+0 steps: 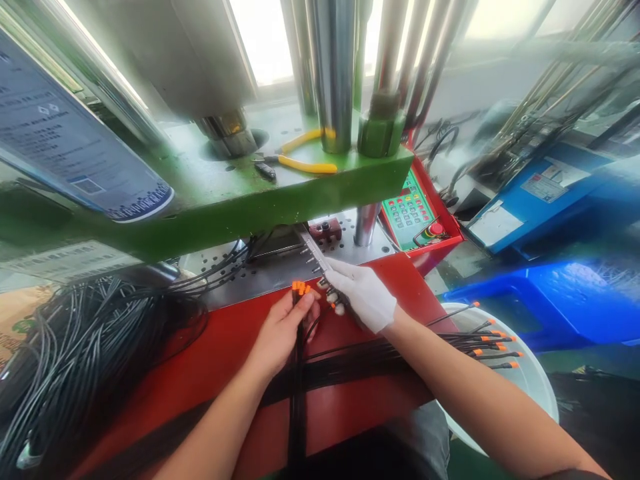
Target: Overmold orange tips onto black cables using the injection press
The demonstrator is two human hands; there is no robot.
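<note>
My bare left hand (283, 330) is closed around a bundle of black cables (299, 373), whose orange tips (299, 287) stick up above my fingers. My right hand (363, 293), in a white glove, pinches a small orange-tipped piece beside a narrow metal bar (314, 252) on the perforated steel plate (270, 270). What exactly it grips is too small to name. Both hands hover over the red table (220, 347) in front of a green press (260, 193).
A big heap of black cables (75, 347) lies at the left. More orange-tipped cables (480, 340) hang over a white bucket (535, 383) on the right. Yellow pliers (305, 163) rest on the green press. A keypad panel (407, 213) with a red button sits at the back right, blue crates (575, 300) beyond.
</note>
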